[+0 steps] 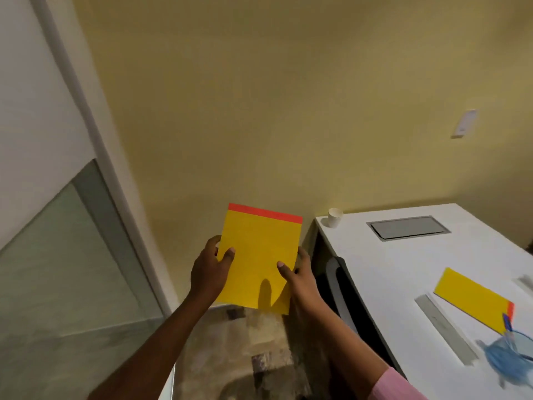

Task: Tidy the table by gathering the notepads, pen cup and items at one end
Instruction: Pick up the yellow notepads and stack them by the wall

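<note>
I hold a yellow notepad with a red top strip in the air, left of the white table. My left hand grips its left edge and my right hand grips its lower right edge. A second yellow notepad lies flat on the table at the right. Beside it lies a grey ruler. A clear pen cup with pens stands at the lower right, next to a blurred blue item.
A white paper cup stands at the table's far left corner. A grey cable hatch is set into the tabletop. A dark chair back sits against the table's left edge. Yellow wall ahead, glass partition at left.
</note>
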Tool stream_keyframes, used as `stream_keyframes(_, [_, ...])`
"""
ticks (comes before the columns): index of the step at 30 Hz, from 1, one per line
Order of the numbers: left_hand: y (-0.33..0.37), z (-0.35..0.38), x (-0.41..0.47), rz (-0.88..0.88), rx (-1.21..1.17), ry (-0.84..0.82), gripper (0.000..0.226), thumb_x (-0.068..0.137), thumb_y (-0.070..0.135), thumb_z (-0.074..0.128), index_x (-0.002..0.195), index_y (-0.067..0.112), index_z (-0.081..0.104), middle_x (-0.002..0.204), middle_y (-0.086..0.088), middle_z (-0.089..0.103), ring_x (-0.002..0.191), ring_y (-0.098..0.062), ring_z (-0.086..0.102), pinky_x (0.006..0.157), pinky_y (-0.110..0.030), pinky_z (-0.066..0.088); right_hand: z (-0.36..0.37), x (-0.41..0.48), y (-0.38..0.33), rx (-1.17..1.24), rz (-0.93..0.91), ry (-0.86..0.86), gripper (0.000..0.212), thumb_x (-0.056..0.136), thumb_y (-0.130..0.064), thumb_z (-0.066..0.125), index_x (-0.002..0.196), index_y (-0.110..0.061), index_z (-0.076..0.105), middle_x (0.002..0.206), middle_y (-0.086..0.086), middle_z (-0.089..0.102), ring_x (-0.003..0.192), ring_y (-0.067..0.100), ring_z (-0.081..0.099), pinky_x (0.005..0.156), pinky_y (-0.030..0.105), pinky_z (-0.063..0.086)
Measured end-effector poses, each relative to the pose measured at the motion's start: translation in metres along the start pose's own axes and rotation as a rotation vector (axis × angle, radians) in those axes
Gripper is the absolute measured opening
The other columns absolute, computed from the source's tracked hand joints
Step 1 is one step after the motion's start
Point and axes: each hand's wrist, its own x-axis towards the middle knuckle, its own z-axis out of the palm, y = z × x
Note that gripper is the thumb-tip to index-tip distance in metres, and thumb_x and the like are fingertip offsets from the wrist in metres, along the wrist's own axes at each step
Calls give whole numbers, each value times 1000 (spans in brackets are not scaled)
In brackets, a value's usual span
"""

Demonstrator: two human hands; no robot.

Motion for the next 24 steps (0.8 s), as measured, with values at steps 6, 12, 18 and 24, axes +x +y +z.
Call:
stream_keyframes(6, [33, 68, 102, 146, 21, -133, 44, 95, 36, 53, 135, 16, 46, 133, -14, 54, 119, -30, 53, 88, -40, 45, -32, 74, -16, 50, -37, 183, 64, 95, -26, 57, 147, -28, 20, 146, 3, 42, 128, 28, 48, 109, 57, 38])
stream_keyframes(12, [73, 150, 205, 280, 14, -249, 44, 95, 39, 51, 135, 23, 46, 128, -12, 52, 111, -25, 55, 81, -32, 42, -78, 168, -27, 142, -45, 364, 65, 94, -32, 57, 145, -33, 18, 146, 4, 43, 125, 31, 50, 107, 57, 39])
stream_keyframes(18, [105, 235, 276, 283, -43, -401, 49, 95, 38, 52, 140, 24, 41, 130, -13, 45, 114, -26, 53, 86, -30, 41, -127, 245, -39, 153, -20, 514, 66, 95, -33, 56, 147, -32, 17, 151, 3, 37, 132, 34, 45, 109, 60, 35])
stream_keyframes(24, [133, 322, 323, 339, -38, -579, 54, 94, 37, 54, 142, 22, 36, 135, -12, 40, 117, -27, 51, 85, -30, 39, -174, 292, -40, 167, -19, 678, 70, 93, -36, 58, 149, -31, 16, 149, 3, 40, 129, 31, 46, 108, 59, 37])
